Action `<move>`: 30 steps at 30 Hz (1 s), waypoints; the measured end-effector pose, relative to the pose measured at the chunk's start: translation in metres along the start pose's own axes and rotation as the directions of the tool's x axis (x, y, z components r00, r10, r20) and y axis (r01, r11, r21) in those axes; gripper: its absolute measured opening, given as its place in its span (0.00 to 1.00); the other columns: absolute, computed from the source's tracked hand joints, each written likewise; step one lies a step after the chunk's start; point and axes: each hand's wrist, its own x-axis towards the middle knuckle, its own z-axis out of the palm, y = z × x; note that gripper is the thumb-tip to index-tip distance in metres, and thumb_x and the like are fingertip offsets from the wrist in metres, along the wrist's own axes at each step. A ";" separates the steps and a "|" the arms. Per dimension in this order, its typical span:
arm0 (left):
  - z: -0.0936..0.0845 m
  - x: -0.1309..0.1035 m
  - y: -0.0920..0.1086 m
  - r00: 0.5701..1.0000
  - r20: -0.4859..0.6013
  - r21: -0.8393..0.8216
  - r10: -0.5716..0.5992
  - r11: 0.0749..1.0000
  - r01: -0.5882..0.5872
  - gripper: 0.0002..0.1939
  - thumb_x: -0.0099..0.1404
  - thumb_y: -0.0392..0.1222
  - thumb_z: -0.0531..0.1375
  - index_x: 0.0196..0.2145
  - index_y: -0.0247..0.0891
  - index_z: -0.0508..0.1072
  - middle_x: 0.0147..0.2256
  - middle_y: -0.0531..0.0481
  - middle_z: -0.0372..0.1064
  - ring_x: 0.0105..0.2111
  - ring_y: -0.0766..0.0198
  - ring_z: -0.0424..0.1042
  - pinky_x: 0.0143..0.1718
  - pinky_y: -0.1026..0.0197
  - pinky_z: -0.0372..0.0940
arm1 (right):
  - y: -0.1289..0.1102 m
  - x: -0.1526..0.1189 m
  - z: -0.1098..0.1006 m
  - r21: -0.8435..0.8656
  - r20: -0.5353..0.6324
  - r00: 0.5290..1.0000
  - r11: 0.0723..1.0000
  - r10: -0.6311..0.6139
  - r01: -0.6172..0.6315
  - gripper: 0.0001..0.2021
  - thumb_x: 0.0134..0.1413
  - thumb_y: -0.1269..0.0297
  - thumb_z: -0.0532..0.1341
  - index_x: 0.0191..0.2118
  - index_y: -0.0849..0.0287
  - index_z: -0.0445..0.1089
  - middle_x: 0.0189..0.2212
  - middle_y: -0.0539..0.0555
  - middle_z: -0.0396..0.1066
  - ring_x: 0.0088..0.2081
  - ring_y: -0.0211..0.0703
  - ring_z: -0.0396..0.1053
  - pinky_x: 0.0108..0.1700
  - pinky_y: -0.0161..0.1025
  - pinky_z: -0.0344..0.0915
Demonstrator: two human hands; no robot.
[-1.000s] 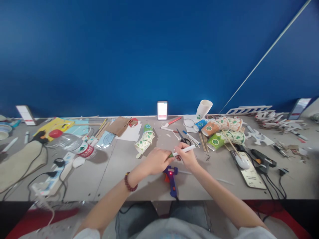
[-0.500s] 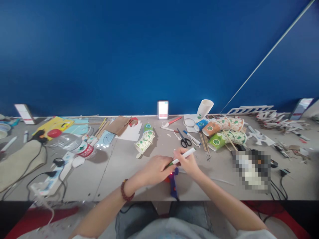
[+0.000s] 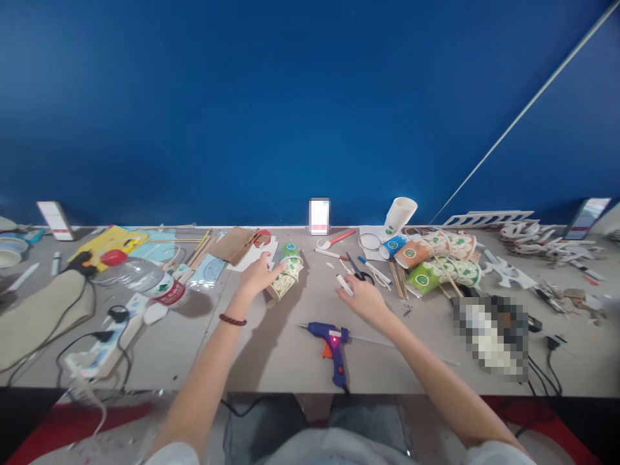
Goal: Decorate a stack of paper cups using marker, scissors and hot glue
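My left hand reaches over the table with its fingers apart. Its thumb overlaps the edge of a stack of green-and-white patterned paper cups lying on its side; whether it touches them I cannot tell. A white marker sticks out from the closed fingers of my right hand. Just beyond that hand lie black-handled scissors, partly covered by it. Nearer to me rests a blue glue gun with an orange trigger and a lit red light, a clear glue stick running out of its back.
More paper cups lie in stacks to the right, and a white cup stands tilted behind them. Cardboard and a water bottle are on the left, beside a power strip. A phone leans against the blue wall.
My hands, together at the marker before, have parted. The left moved away to the cup stack; the right keeps the marker beside the scissors. The glue gun is now uncovered.
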 end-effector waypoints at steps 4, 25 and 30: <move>0.006 0.007 0.003 0.991 0.132 -0.075 0.014 0.997 -0.004 0.42 0.57 0.71 0.48 0.60 0.40 0.54 0.43 0.43 0.73 0.39 0.52 0.74 0.37 0.58 0.62 | 0.006 0.009 0.006 -0.167 0.042 0.999 0.986 0.022 -0.015 0.12 0.55 0.62 0.56 0.45 0.55 0.67 0.35 0.57 0.75 0.36 0.49 0.73 0.32 0.36 0.56; 0.026 0.008 0.005 0.989 -0.015 -0.921 -0.146 0.387 0.043 0.33 0.46 0.52 0.69 0.48 0.39 0.68 0.37 0.45 0.73 0.37 0.54 0.74 0.37 0.56 0.67 | 0.053 0.034 -0.010 -0.437 -0.179 0.974 0.875 0.141 -0.207 0.12 0.59 0.66 0.54 0.47 0.59 0.69 0.40 0.58 0.75 0.40 0.49 0.72 0.35 0.37 0.61; 0.022 0.003 0.002 0.989 0.017 -0.981 -0.144 0.190 0.045 0.27 0.45 0.49 0.70 0.43 0.39 0.72 0.38 0.45 0.75 0.39 0.52 0.75 0.40 0.55 0.68 | 0.056 0.037 -0.012 -0.451 -0.194 0.973 0.870 0.121 -0.198 0.12 0.59 0.66 0.54 0.45 0.58 0.71 0.42 0.59 0.74 0.45 0.51 0.69 0.37 0.37 0.61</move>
